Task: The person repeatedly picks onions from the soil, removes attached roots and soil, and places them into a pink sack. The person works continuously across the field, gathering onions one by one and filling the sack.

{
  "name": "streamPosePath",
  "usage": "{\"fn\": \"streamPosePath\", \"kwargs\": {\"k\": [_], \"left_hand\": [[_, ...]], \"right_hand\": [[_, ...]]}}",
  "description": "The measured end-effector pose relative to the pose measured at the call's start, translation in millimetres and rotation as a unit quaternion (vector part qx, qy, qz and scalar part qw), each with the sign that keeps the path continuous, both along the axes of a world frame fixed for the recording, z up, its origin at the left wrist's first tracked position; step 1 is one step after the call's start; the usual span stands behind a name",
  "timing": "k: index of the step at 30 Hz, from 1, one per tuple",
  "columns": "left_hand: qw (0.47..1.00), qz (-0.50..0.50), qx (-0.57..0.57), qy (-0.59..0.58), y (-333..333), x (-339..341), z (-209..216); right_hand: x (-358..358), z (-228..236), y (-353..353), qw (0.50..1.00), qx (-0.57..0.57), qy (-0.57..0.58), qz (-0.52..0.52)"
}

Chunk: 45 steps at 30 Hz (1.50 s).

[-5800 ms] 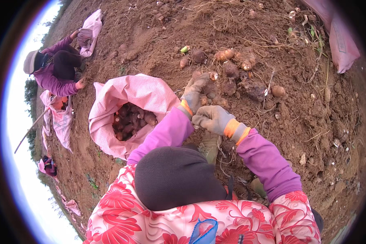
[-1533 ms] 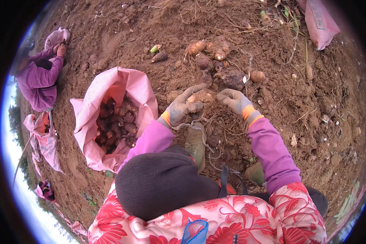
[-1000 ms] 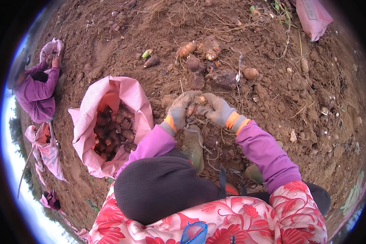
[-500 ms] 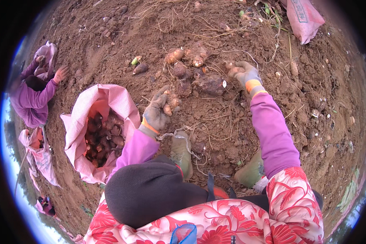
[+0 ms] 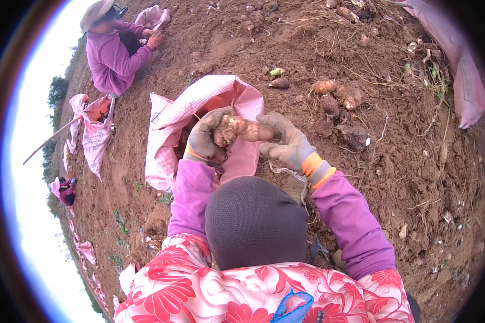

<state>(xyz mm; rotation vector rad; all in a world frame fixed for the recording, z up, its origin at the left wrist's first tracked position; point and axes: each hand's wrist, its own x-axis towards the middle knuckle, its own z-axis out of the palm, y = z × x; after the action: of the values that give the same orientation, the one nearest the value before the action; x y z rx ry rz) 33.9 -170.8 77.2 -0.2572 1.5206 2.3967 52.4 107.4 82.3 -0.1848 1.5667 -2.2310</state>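
Note:
My left hand (image 5: 207, 133), in a grey work glove with an orange cuff, is closed round a knobbly light-brown taro corm (image 5: 227, 129). My right hand (image 5: 290, 141), in a matching glove, grips the end of a paler, longer taro corm (image 5: 256, 131). The two corms meet end to end, above the mouth of a pink woven sack (image 5: 164, 142). Dark taro corms show inside the sack, partly hidden by my left hand. On the soil to the right lies a cluster of corms, including a hairy brown taro corm (image 5: 324, 86) and a dark clod-like corm (image 5: 355, 138).
Brown soil (image 5: 415, 177) with roots and scraps surrounds me. Another person (image 5: 113, 56) in purple crouches at the upper left, near other pink sacks (image 5: 98, 134). A pink sack (image 5: 470, 89) lies at the far right. My dark-clad knee (image 5: 256, 220) rises below the hands.
My view has swung left. My right hand has come in from the right with its corm, meeting the left hand, which has moved over the sack with its own corm.

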Motion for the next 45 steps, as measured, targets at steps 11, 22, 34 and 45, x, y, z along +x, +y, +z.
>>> {"fn": "streamPosePath", "kwargs": {"k": [11,22,34,45], "left_hand": [[0.924,-0.049,-0.371,-0.085,14.3,0.7,87.4],[0.885,-0.238,-0.358,0.178,148.9,39.8,242.0],[0.681,-0.285,-0.653,0.171,162.4,23.4,202.6],[0.656,-0.299,-0.683,0.117,125.2,69.3,200.7]], "right_hand": [[62.7,19.4,203.8,0.866,0.496,-0.019,-0.055],[1.0,20.7,213.3,0.873,0.483,-0.035,-0.062],[-127.6,-78.8,128.2,0.857,0.514,-0.036,-0.014],[31.9,-115.2,229.7,0.858,0.504,-0.052,-0.082]]}}
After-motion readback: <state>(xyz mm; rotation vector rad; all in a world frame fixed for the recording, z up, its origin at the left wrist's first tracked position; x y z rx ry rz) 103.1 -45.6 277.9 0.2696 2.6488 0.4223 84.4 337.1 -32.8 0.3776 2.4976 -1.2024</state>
